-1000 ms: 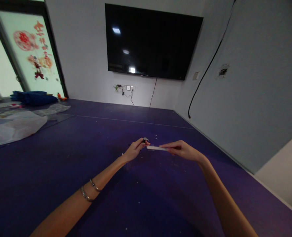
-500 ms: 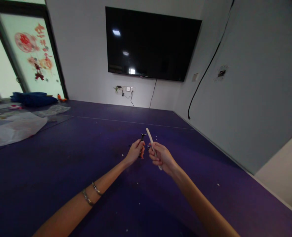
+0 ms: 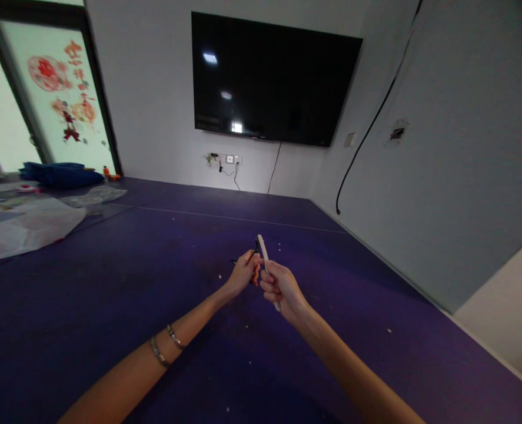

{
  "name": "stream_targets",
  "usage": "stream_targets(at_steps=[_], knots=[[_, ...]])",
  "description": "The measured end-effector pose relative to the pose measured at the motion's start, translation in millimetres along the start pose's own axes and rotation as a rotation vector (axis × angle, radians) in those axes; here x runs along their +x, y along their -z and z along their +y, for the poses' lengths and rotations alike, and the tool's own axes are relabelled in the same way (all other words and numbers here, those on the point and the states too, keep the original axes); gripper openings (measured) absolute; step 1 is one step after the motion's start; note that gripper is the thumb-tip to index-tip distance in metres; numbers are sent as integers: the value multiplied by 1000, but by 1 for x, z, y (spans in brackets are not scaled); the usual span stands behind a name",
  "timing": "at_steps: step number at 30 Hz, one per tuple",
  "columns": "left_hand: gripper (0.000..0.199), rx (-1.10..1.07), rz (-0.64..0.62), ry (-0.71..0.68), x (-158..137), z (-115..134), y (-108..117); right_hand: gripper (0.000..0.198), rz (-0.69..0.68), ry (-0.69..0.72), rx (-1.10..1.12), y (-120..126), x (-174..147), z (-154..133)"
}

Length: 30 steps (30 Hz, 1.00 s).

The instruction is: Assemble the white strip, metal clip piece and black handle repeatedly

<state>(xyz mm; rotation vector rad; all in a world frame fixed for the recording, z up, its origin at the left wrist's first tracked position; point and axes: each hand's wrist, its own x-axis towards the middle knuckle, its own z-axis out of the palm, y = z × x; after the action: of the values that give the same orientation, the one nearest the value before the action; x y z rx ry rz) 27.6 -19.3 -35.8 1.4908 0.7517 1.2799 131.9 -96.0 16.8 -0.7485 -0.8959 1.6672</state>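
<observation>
Near the middle of the view, my left hand (image 3: 243,274) is closed round a small dark tool (image 3: 256,244) with a narrow head, which looked T-shaped and metallic a moment ago. Its exact kind is too small to make out. My right hand (image 3: 282,288) grips a slim, slightly curved white stick (image 3: 263,248), held nearly upright with its lower end showing under the fingers. The tool's head sits right beside the upper part of the stick, and I cannot tell whether they touch. Both hands are close together above the purple surface (image 3: 176,318).
Small white bits are scattered over the purple surface. White plastic sheeting (image 3: 40,229) and a dark blue cloth bundle (image 3: 60,175) lie at the left. A television (image 3: 273,76) hangs on the back wall, and a black cable (image 3: 366,129) dangles along the right wall.
My right hand has moved left and slightly down, bringing the white stick up to the dark tool. The tool's head has turned and shows less. My left hand has barely moved.
</observation>
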Motion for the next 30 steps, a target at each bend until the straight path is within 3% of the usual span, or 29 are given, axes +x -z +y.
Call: stream_targets(at_steps=[10,15,22,30], knots=[[26,78,50,-15,-3,3,0,30,68,82,-69,-13,-8,15],[23,25,113,-33,1,0,-3,30,69,42,4,-22,-23,27],[24,44,74,5,-6,6,-8,21,40,102,88,-19,-13,14],[23,-20,87,27,-5,6,-9,24,65,71,122,-19,-20,29]])
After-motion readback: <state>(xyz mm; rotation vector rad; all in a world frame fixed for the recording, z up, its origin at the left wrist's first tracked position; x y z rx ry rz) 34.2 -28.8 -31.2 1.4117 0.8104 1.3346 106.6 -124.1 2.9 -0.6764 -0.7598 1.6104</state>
